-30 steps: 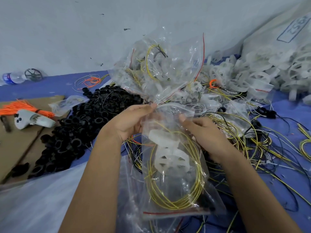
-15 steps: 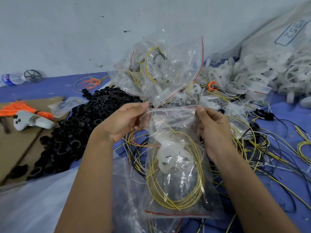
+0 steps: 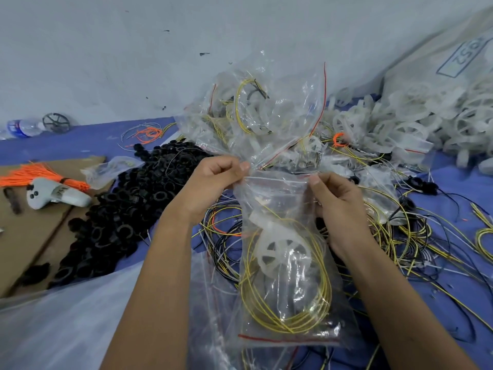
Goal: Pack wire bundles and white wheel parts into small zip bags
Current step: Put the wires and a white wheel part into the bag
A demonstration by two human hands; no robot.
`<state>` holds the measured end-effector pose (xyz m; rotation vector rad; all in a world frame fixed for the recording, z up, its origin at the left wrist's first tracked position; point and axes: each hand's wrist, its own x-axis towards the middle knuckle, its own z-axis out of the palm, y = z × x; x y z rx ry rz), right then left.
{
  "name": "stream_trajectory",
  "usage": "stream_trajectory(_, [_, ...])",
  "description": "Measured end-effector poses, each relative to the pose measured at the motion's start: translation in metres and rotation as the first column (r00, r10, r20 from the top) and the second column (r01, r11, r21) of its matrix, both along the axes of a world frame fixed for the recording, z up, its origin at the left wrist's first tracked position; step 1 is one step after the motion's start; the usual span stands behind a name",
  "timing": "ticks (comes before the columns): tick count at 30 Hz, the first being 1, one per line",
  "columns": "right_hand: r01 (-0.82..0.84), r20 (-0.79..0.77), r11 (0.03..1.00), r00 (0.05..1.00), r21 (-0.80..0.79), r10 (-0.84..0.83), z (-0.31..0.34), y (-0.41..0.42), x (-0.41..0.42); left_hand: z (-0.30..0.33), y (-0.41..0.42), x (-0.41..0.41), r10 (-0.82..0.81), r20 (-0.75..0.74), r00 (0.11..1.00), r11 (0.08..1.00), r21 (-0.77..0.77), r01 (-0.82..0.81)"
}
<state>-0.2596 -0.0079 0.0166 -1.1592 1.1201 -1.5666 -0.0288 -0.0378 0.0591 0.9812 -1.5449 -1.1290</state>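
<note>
I hold a clear zip bag (image 3: 282,327) upright in front of me. Inside it lie a white wheel part (image 3: 280,249) and a coiled yellow wire bundle (image 3: 288,308). My left hand (image 3: 210,185) pinches the bag's top left corner at the zip strip. My right hand (image 3: 336,201) pinches the top right end of the same strip. Behind the bag stands a heap of filled zip bags (image 3: 256,113). Loose white wheel parts (image 3: 416,124) are piled at the back right.
A heap of black rings (image 3: 125,212) lies to the left on the blue cloth (image 3: 80,140). Loose yellow and black wires (image 3: 416,236) spread to the right. Cardboard (image 3: 29,231) carries a white controller (image 3: 58,196) and orange ties (image 3: 29,174). Empty clear bags (image 3: 208,303) lie below.
My hands moved apart along the bag's top, now at its two corners. The bag's mouth is stretched flat between them, where it gaped a moment ago.
</note>
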Motion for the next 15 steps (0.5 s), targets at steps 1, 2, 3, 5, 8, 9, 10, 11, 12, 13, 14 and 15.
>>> stream_trajectory(1, [0.003,0.005,1.000,1.000,-0.002,-0.003,0.000,0.001,0.000,-0.001,0.000,-0.001,0.014,-0.042,0.999,1.000,0.013,-0.014])
stream_trajectory(2, [0.013,0.016,1.000,1.000,-0.003,-0.013,-0.001,0.001,0.000,-0.001,-0.001,-0.002,0.025,-0.071,0.997,0.999,0.031,-0.023])
stream_trajectory(3, [0.022,0.032,1.000,0.999,-0.002,-0.022,-0.001,0.001,0.000,-0.002,-0.001,-0.004,0.025,-0.074,0.997,0.999,0.044,-0.022])
stream_trajectory(5, [0.041,0.058,0.999,0.997,0.011,-0.042,-0.002,0.001,0.000,-0.004,-0.001,-0.005,0.029,-0.006,1.000,0.998,0.055,-0.029])
stream_trajectory(8, [0.081,0.062,0.996,0.995,0.039,-0.083,-0.003,-0.002,0.000,-0.006,-0.003,0.000,0.048,0.164,0.985,0.998,0.031,-0.054])
stream_trajectory(9, [0.084,0.060,0.996,0.994,0.041,-0.087,-0.003,-0.003,0.001,-0.006,-0.003,0.003,0.040,0.211,0.977,0.999,0.019,-0.045])
stream_trajectory(10, [0.086,0.057,0.995,0.995,0.042,-0.088,-0.003,-0.003,0.002,-0.006,-0.004,0.006,0.033,0.260,0.965,0.999,0.008,-0.037])
stream_trajectory(11, [0.090,0.051,0.995,0.994,0.043,-0.092,-0.002,-0.004,0.003,-0.006,-0.003,0.009,0.023,0.303,0.953,1.000,0.009,-0.026])
stream_trajectory(12, [0.100,0.043,0.994,0.994,0.041,-0.102,-0.003,-0.005,0.004,-0.004,-0.002,0.012,0.010,0.335,0.942,1.000,0.024,-0.020])
stream_trajectory(13, [0.114,0.039,0.993,0.993,0.040,-0.116,-0.004,-0.006,0.003,-0.003,-0.002,0.016,-0.002,0.369,0.929,0.999,0.042,-0.015])
stream_trajectory(14, [0.131,0.037,0.991,0.990,0.040,-0.132,-0.004,-0.008,0.003,-0.001,-0.001,0.020,-0.014,0.413,0.911,0.998,0.058,-0.011])
stream_trajectory(15, [0.148,0.032,0.988,0.988,0.039,-0.149,-0.004,-0.009,0.002,0.001,-0.001,0.025,-0.028,0.468,0.883,0.998,0.068,-0.005])
